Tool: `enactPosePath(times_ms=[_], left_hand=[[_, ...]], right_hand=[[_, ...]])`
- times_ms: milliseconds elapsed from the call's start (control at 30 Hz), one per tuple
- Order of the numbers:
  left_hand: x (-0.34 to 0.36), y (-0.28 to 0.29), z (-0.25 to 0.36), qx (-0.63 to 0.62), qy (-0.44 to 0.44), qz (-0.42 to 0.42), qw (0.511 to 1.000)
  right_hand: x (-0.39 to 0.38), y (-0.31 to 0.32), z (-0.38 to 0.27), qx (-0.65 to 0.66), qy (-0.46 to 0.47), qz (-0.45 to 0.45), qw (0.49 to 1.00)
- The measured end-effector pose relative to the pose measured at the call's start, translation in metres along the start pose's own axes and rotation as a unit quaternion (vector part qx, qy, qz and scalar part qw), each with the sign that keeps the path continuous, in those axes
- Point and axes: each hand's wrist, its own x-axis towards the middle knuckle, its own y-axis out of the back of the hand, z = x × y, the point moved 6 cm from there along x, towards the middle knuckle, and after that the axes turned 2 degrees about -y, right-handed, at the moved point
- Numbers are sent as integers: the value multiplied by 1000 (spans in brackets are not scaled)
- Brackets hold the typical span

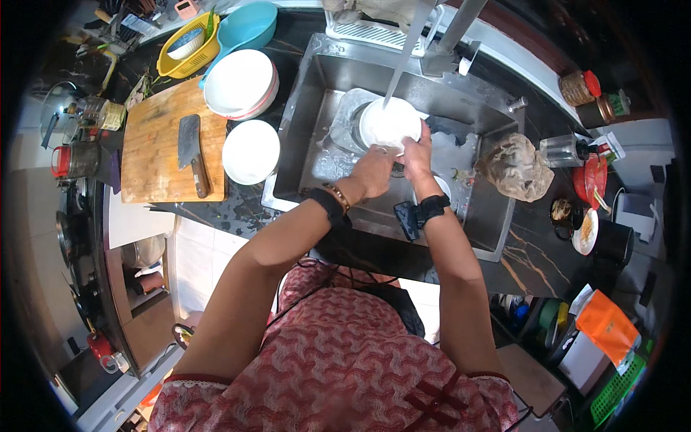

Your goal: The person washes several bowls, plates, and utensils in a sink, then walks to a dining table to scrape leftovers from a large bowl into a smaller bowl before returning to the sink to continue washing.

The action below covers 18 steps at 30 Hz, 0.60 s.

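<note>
Spanning the work area, a dark, glossy stone-look countertop (543,252) carries pale and rust-coloured veins and scattered wet patches. Set into it is a rectangular sink (296,140) of brushed grey metal, straight-walled, its floor wet. Left of the sink lies a rectangular wooden cutting board (155,155), honey-toned, grain visible. At the sink's right side sits a crumpled, translucent plastic bag (516,167), surface heavily creased. Beyond the board are a rounded blue plastic basin (248,25) and, beside it, an openwork yellow plastic basket (176,68). Nested white bowls (237,79), smooth and round, stand between the board and the sink; a single smooth bowl (250,153) stands just nearer the person. On the board rests a cleaver (189,140), broad dark metal blade, brown handle toward the person.

The white bowl (381,122), round and glossy, is inside the sink area, held up beneath a stream of running water (397,75). Right hand (417,155): grasping the bowl by its right-hand rim. Left hand (373,171): fingers curled at the bowl's near edge; whether it grips or merely touches cannot be told. Smallest noted: a beaded bracelet (337,194) on the left wrist.
</note>
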Motion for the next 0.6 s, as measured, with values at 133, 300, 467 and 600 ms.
enactPosePath(times_ms=[133, 300, 467, 600], left_hand=[[-18, 46, -3, -231, 12, 271, 935], [-5, 49, -47, -494, 183, 286, 801], [-11, 71, -43, -247, 166, 262, 918], [-17, 105, -24, -111, 110, 238, 959]], right_hand=[[-5, -13, 12, 193, -83, -67, 975], [0, -42, 44, 349, -205, -151, 902], [9, -40, 39, 125, -142, -116, 975], [22, -19, -29, -342, 188, 42, 920]])
